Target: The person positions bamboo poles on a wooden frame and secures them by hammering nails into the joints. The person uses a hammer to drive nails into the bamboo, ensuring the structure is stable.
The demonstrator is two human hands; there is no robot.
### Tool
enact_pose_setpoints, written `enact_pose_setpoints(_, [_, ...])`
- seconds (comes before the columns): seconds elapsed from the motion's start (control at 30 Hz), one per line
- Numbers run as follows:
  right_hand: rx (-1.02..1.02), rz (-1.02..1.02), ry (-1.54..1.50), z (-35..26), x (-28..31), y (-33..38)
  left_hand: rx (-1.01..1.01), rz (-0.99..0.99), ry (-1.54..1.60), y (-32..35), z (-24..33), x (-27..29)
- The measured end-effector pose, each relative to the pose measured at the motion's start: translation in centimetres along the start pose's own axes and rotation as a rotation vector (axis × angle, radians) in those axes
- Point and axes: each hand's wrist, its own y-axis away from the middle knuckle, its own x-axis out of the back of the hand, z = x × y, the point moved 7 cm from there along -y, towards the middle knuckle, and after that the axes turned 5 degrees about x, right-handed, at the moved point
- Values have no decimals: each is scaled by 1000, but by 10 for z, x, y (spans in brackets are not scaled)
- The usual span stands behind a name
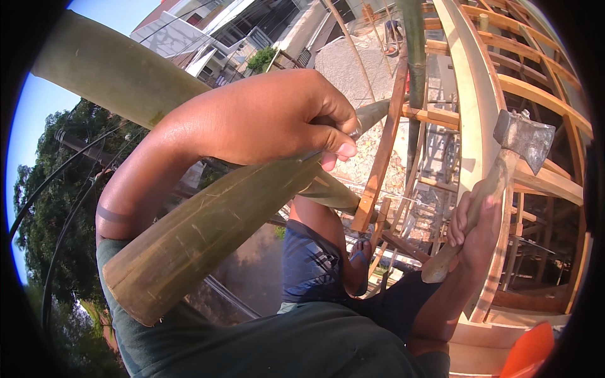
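My right hand (pixel 476 230) grips the wooden handle of a hatchet (pixel 526 140), whose worn metal head points up beside a pale timber beam. My left arm reaches over a thick green-brown bamboo pole (pixel 201 242), which runs up from beside my body. At the pole's upper end my left hand (pixel 271 116) is closed, thumb and fingers pinched together. Something small and shiny seems to be at the fingertips, too little to name. Behind that hand another bamboo pole (pixel 337 194) crosses, partly hidden by the thick one.
A large bamboo pole (pixel 120 72) slants in from the upper left. An upright bamboo (pixel 413 50) and a brown timber strip (pixel 380 160) stand ahead. Roof framing (pixel 535 94) fills the right. My foot (pixel 359 264) rests high above rubble ground. Cables (pixel 47 183) hang at left.
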Motion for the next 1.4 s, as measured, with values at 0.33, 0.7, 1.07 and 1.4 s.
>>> enact_pose_setpoints(0.33, [2, -174, 57, 6, -39, 10, -78, 241, 189, 9, 3, 22])
enact_pose_setpoints(0.7, [-49, -190, 26, 28, -37, 30, -134, -118, 52, -2, 11, -15])
enact_pose_setpoints(1.07, [-67, -214, 48, 38, -43, 39, -147, -128, -161, -9, 17, -19])
enact_pose_setpoints(1.4, [157, -182, -154, 27, -61, 44, -111, -109, -210, -14, 15, -26])
